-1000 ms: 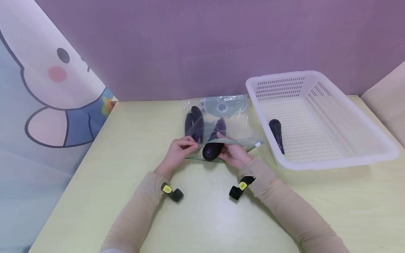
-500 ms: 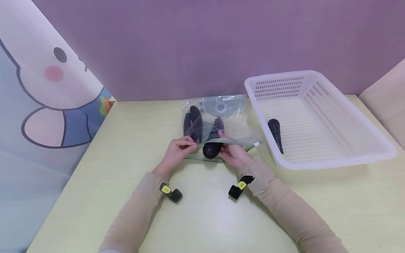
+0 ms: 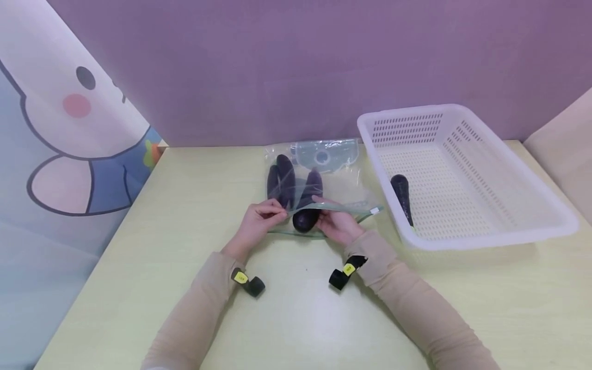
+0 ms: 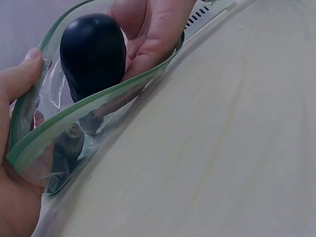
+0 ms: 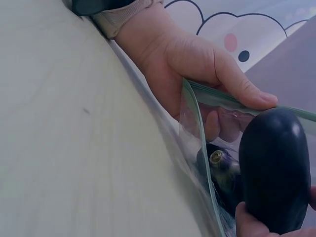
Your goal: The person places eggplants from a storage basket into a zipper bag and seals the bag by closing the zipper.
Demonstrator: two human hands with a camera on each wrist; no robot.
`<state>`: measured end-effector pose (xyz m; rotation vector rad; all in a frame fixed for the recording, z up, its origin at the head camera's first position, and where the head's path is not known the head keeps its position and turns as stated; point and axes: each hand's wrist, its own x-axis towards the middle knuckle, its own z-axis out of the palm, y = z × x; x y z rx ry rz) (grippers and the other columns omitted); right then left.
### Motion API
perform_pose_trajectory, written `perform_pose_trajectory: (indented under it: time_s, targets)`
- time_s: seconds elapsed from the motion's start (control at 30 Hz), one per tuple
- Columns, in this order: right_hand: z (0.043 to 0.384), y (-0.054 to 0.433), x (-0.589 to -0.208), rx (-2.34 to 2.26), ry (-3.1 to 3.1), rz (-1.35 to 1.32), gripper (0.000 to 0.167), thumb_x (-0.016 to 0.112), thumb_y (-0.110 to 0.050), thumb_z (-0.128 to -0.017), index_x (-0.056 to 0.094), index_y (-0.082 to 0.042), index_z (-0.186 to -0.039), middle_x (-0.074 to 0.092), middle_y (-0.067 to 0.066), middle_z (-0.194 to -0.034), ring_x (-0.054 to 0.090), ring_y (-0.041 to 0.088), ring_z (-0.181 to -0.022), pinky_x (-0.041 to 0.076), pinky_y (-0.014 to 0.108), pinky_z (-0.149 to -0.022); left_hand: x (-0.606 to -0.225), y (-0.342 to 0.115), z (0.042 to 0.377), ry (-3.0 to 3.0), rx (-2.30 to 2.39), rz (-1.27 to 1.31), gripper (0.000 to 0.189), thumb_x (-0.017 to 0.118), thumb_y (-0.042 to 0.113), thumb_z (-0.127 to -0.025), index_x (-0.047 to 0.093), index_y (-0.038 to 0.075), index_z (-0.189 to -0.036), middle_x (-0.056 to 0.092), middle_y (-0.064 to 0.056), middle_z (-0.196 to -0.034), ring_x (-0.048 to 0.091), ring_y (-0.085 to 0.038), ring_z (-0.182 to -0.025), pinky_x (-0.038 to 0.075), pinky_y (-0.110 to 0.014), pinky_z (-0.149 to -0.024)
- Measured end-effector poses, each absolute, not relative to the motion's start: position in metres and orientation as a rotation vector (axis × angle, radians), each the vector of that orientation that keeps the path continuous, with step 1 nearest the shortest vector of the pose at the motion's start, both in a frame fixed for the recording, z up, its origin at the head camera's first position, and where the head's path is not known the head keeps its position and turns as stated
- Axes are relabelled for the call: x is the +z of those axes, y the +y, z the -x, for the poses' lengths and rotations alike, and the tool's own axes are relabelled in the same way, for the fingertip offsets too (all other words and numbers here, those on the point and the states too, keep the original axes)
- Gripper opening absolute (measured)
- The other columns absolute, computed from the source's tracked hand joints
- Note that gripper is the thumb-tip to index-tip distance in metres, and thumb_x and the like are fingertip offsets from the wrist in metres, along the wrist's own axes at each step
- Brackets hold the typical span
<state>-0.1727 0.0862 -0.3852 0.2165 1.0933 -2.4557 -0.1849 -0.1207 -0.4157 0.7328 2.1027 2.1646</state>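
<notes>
On the pale tabletop (image 3: 296, 318), a slider bag (image 3: 339, 185) is pinched by the left hand (image 3: 258, 220), an eggplant (image 3: 305, 220) gripped by the right hand (image 3: 341, 226).

In the head view, a white perforated plastic basket (image 3: 485, 240) stands at 3 o'clock on a pale yellowish table (image 3: 296, 318) reaching down to 6 o'clock, with a purple backdrop (image 3: 287, 72) at 12, a cartoon-printed sheet (image 3: 65, 174) at 9, and a beige panel (image 3: 571, 146) between 2 and 3.
</notes>
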Motion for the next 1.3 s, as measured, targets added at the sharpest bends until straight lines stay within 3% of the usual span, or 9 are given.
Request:
perform_pose_trajectory:
  time_s: [0.1,0.27,0.57,0.8,0.93,1.13,1.3]
  targets:
    - [0.176,0.084,-0.385,-2.462,1.116,-0.245,0.041,0.039,-0.006,-0.100,0.061,-0.013,-0.067,0.058,-0.003,-0.071,0.052,0.008,-0.068,0.043,0.020,-0.067,-0.415,-0.120,0.185,2.099,2.165,-0.760,0.013,0.075,0.015,-0.080,0.075,0.028,-0.081,0.062,0.007,-0.081,0.057,-0.004,-0.076,0.048,-0.013,-0.069]
    - [0.180,0.081,-0.386,-2.463,1.128,-0.277,0.040,0.042,-0.006,-0.099,0.063,-0.015,-0.066,0.060,-0.006,-0.065,0.054,0.005,-0.062,0.043,0.016,-0.063,-0.415,-0.120,0.185,2.119,2.136,-0.772,0.020,0.074,0.016,-0.080,0.073,0.035,-0.080,0.062,0.008,-0.081,0.056,-0.003,-0.076,0.048,-0.013,-0.069]
    - [0.189,0.074,-0.384,-2.529,1.044,-0.342,0.022,0.047,-0.004,-0.097,0.064,-0.007,-0.083,0.066,-0.002,-0.073,0.063,0.005,-0.064,0.051,0.015,-0.063,-0.416,-0.121,0.186,2.118,2.132,-0.768,0.018,0.075,0.017,-0.080,0.073,0.035,-0.080,0.062,0.004,-0.081,0.056,-0.004,-0.076,0.048,-0.013,-0.068]
    - [0.196,0.070,-0.381,-2.546,1.100,-0.419,0.017,0.053,-0.004,-0.094,0.062,-0.006,-0.080,0.065,0.000,-0.064,0.061,0.006,-0.052,0.049,0.014,-0.049,-0.417,-0.122,0.185,2.117,2.125,-0.793,0.015,0.075,0.021,-0.080,0.073,0.036,-0.080,0.063,0.006,-0.082,0.056,-0.003,-0.075,0.047,-0.013,-0.067]
    - [0.203,0.066,-0.381,-2.577,1.144,-0.439,0.004,0.056,-0.003,-0.092,0.059,-0.001,-0.091,0.067,0.002,-0.070,0.064,0.010,-0.059,0.053,0.017,-0.056,-0.419,-0.122,0.186,2.120,2.129,-0.808,0.014,0.074,0.023,-0.080,0.073,0.037,-0.080,0.063,0.010,-0.082,0.056,-0.002,-0.075,0.047,-0.013,-0.067]
    - [0.209,0.060,-0.385,-2.563,1.352,-0.442,0.033,0.058,-0.005,-0.092,0.052,0.009,-0.121,0.066,0.001,-0.070,0.063,0.010,-0.061,0.054,0.020,-0.060,-0.419,-0.122,0.185,2.128,2.130,-0.788,0.016,0.075,0.021,-0.080,0.073,0.036,-0.079,0.063,0.008,-0.081,0.056,-0.003,-0.075,0.047,-0.013,-0.067]
    - [0.211,0.059,-0.388,-2.492,1.602,-0.454,0.042,0.065,-0.010,-0.089,0.053,0.012,-0.123,0.065,-0.003,-0.067,0.061,0.007,-0.059,0.051,0.017,-0.057,-0.418,-0.122,0.185,2.121,2.140,-0.785,0.014,0.076,0.022,-0.079,0.073,0.036,-0.079,0.063,0.004,-0.081,0.056,-0.003,-0.075,0.047,-0.013,-0.067]
